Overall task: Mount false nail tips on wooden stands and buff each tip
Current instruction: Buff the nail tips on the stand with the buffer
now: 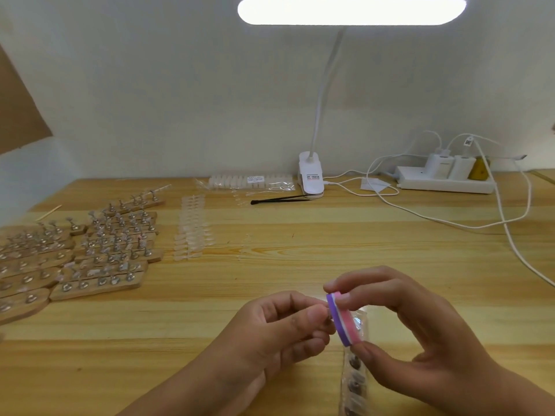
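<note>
The right hand (405,322) holds a small buffer block (344,321) with its fingers on top and its thumb below. The block is pink, white and purple. The left hand (279,328) is curled, and its thumb and fingers pinch a tiny clear nail tip (327,303) against the purple side. The fingers hide most of the tip.

Both hands are just above the wooden bench (300,244), near its front edge. Under the right hand lies one long stand (356,382) with little grey holders on it.

Far to the left sit many wooden stands (114,244), packed close in rows. Next to them lie rows of clear loose tips (192,229). At the back is a clear bag (252,181) of tips with a white label. The writing on it is too small to read.

A white clip lamp (311,175) stands beside the bag. It has a sticker, but the words are blurry. A black tool (279,199) lies in front of it. To the right is a white power strip (444,181) with plugs in it. A small tag (468,142) with a square code hangs on one cable.
</note>
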Available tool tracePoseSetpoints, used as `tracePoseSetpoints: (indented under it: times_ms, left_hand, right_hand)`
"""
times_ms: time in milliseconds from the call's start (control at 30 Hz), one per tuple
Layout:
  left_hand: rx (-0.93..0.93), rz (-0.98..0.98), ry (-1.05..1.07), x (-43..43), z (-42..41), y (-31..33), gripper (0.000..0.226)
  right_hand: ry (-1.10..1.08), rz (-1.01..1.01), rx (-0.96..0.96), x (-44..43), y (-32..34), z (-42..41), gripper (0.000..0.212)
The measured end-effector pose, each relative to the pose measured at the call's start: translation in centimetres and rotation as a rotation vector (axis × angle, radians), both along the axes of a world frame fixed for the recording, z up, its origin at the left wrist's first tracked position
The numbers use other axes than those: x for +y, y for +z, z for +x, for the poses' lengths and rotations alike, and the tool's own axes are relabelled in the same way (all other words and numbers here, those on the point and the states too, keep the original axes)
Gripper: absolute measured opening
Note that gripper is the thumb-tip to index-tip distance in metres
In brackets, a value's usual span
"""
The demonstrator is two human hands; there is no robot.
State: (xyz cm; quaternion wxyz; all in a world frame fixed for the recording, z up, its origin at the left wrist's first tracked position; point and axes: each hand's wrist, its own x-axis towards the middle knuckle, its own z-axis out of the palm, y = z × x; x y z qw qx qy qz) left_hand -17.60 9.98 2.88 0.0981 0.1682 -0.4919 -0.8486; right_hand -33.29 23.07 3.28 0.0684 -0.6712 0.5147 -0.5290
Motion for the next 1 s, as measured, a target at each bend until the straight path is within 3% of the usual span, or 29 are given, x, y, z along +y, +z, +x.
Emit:
tracePoseSetpoints:
  times_ms: [667, 833, 1000]
  left_hand:
    - [0.006, -0.002, 0.021, -0.2, 0.1, 0.3, 0.049]
    - [-0.046, -0.066, -0.064, 0.8, 0.0, 0.2, 0.028]
    - [-0.045, -0.025, -0.053, 0.6, 0.0, 0.2, 0.046]
  right_hand:
    - [0.023, 0.006, -0.063, -0.2, -0.5, 0.0, 0.029]
    - [0.033, 0.011, -0.104, -0.3, -0.6, -0.1, 0.03]
    - [-0.025, -0.005, -0.131, 0.0, -0.1, -0.8, 0.026]
